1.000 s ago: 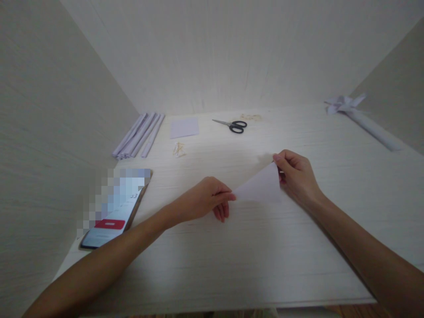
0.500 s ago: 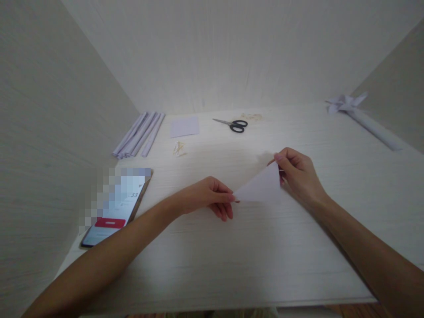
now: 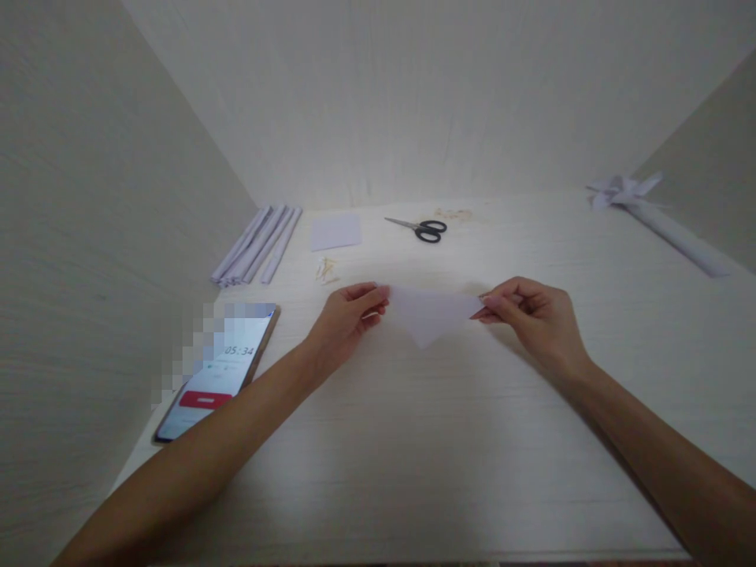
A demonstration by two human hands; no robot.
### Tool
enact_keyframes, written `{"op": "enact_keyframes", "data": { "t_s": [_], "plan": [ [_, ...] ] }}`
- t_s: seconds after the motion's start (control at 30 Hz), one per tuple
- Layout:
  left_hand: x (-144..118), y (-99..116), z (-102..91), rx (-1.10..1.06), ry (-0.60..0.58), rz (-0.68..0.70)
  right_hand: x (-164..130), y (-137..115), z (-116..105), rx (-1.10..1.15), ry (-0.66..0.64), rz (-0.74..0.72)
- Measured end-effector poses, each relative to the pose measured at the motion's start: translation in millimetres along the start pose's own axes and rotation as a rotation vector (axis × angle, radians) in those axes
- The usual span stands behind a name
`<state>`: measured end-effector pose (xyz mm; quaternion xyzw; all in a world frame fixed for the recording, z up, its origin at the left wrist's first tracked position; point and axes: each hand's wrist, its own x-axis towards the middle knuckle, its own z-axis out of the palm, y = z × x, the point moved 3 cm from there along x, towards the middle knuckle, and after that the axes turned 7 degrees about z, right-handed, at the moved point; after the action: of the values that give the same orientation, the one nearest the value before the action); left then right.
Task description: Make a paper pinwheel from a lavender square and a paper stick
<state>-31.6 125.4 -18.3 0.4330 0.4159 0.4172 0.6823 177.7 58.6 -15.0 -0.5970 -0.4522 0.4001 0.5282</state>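
A small white paper triangle (image 3: 430, 315) hangs just above the pale wooden table (image 3: 413, 472), its long edge on top and its point facing me. My left hand (image 3: 348, 315) pinches its left corner between thumb and fingers. My right hand (image 3: 528, 315) pinches its right corner. Both hands are at about the same height near the table's middle.
A phone (image 3: 221, 378) with a lit screen lies at the left. Several rolled paper tubes (image 3: 257, 244), a square paper sheet (image 3: 335, 232), small toothpick-like bits (image 3: 324, 269) and black-handled scissors (image 3: 422, 228) lie at the back. A paper pinwheel on a rolled stick (image 3: 655, 216) lies at the right. Walls enclose three sides.
Both hands have turned the paper triangle, which stood slanted between them, so its long edge is now level. My left hand has moved up and away from me.
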Motion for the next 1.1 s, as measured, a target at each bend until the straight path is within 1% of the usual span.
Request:
{"op": "enact_keyframes", "data": {
  "t_s": [0.17,0.23,0.3,0.37,0.47,0.57,0.73,0.93,1.1],
  "plan": [
    [-7.3,14.4,3.3,0.020,0.105,0.274,-10.1,-6.1,10.2,-0.072,-0.079,0.027],
    [-12.3,21.1,7.7,0.026,0.113,0.383,-15.2,-5.8,14.9,-0.102,-0.098,0.026],
    [-17.7,26.2,13.2,0.015,0.103,0.440,-20.3,-4.0,19.0,-0.114,-0.090,0.001],
    [-22.8,29.9,18.0,0.005,0.110,0.451,-25.2,-2.6,22.1,-0.150,-0.051,-0.070],
    [-29.8,34.5,22.4,0.020,0.154,0.450,-32.1,-2.8,25.7,-0.281,0.012,-0.225],
    [-36.2,39.1,25.1,0.072,0.175,0.477,-37.4,-2.6,28.6,-0.363,0.025,-0.310],
    [-46.3,44.4,28.1,0.112,0.157,0.517,-42.8,-3.2,30.8,-0.408,0.051,-0.362],
    [-54.1,50.4,30.2,0.193,0.147,0.563,-45.3,-5.0,32.5,-0.415,0.058,-0.376],
    [-56.2,52.4,31.8,0.172,0.100,0.590,-45.3,-5.1,33.3,-0.425,0.038,-0.408]
  ]
}}
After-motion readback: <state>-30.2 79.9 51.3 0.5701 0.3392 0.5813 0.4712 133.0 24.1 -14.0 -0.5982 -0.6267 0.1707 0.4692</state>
